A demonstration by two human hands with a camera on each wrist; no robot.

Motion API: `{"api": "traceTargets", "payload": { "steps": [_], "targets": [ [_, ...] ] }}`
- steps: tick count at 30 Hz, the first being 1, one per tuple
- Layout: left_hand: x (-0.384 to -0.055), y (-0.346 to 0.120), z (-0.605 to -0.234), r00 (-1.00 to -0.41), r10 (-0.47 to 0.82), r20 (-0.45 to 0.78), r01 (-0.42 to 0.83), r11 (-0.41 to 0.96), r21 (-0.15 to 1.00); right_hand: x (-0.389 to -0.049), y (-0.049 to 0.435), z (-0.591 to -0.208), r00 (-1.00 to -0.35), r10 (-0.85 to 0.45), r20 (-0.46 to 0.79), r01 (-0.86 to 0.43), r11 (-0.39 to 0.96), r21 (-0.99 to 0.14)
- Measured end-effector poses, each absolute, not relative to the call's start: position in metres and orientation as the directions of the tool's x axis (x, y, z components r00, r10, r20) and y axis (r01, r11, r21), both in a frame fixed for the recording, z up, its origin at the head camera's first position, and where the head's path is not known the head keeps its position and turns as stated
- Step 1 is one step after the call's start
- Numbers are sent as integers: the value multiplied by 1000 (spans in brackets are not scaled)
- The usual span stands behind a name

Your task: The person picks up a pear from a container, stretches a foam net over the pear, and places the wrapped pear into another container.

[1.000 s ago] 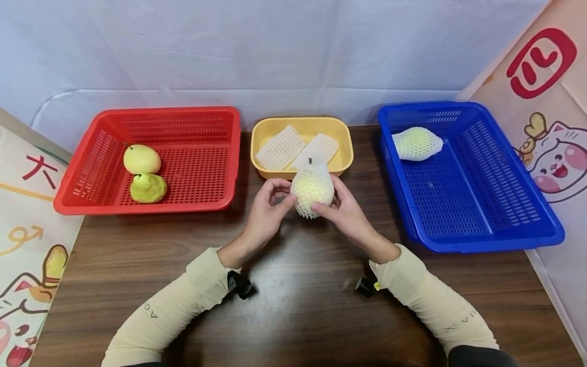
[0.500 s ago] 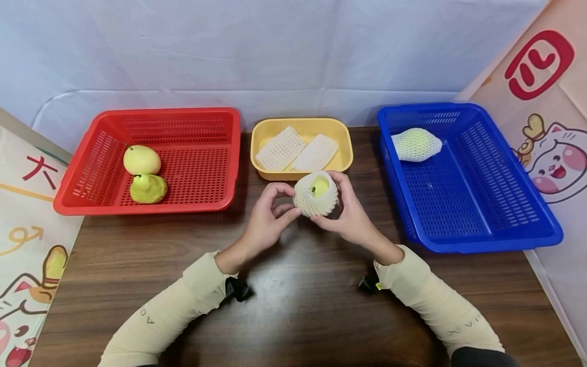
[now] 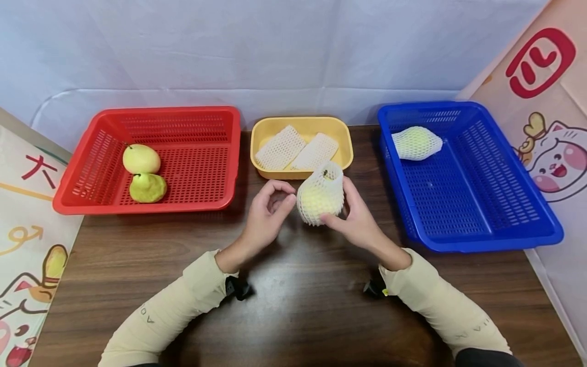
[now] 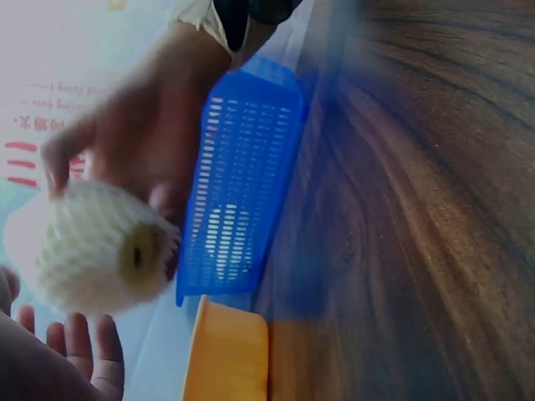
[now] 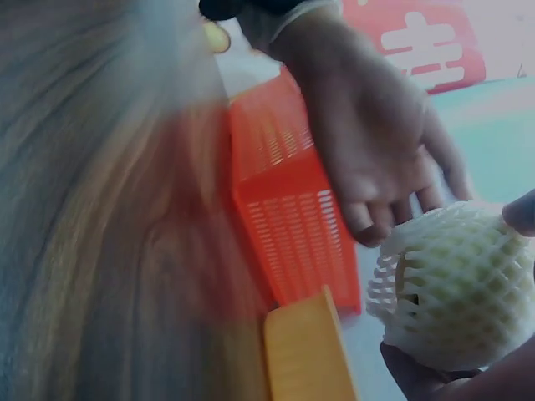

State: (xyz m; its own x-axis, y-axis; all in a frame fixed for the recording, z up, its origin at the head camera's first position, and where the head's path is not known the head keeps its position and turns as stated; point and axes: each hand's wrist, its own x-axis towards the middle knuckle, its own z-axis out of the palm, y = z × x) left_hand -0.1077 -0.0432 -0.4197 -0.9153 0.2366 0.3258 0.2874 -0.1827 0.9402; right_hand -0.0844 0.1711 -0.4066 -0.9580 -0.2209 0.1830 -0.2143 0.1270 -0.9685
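A pear in a white foam net sleeve (image 3: 318, 201) is held up over the front of the yellow tray, its stem end tipped away and slightly right. My right hand (image 3: 361, 220) grips it from the right, thumb on the near side and fingers behind. To its left, my left hand (image 3: 265, 216) holds nothing; its fingers are loosely bent, fingertips close beside the net. The right wrist view shows the relaxed fingers of the left hand (image 5: 380, 167) by the sleeved pear (image 5: 468, 284). Through the sleeve's gathered opening, the stem end shows in the left wrist view.
The yellow tray (image 3: 300, 174) holds two flat foam net sleeves (image 3: 282, 149). At left, a red basket (image 3: 197, 206) contains two bare pears (image 3: 142, 159). At right stands a blue basket (image 3: 495, 242) with one sleeved pear (image 3: 417, 143) in its far left corner.
The sleeved pear was tipped with its stem toward the head camera, then turned back up and shifted slightly right. My left hand has come off it; the right hand keeps its grip.
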Motion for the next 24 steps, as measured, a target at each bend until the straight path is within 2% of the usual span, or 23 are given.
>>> {"api": "traceTargets", "payload": {
  "steps": [3, 7, 12, 15, 21, 24],
  "targets": [
    [-112, -42, -417, -932, 192, 307, 269, -203, 942, -78, 175, -394, -954, -232, 190, -221, 113, -969],
    [-118, -40, -418, -953, 169, 252, 215, -212, 953, -71, 183, -373, -932, -268, 245, -293, 153, -944],
    [-123, -31, -419, -961, 241, 138, 89, -202, 975, -68, 199, -340, -895, -301, 328, -403, 233, -885],
    [-127, -22, -417, -935, 351, 53, 5, -138, 990, -70, 212, -319, -883, -302, 358, -425, 195, -884],
    [-133, -2, -412, -841, 530, -109, -132, -5, 991, -83, 245, -288, -883, -269, 385, -427, 118, -897],
    [-135, 11, -408, -811, 564, -155, -177, 16, 984, -92, 266, -278, -886, -245, 393, -443, 200, -874]
  ]
}}
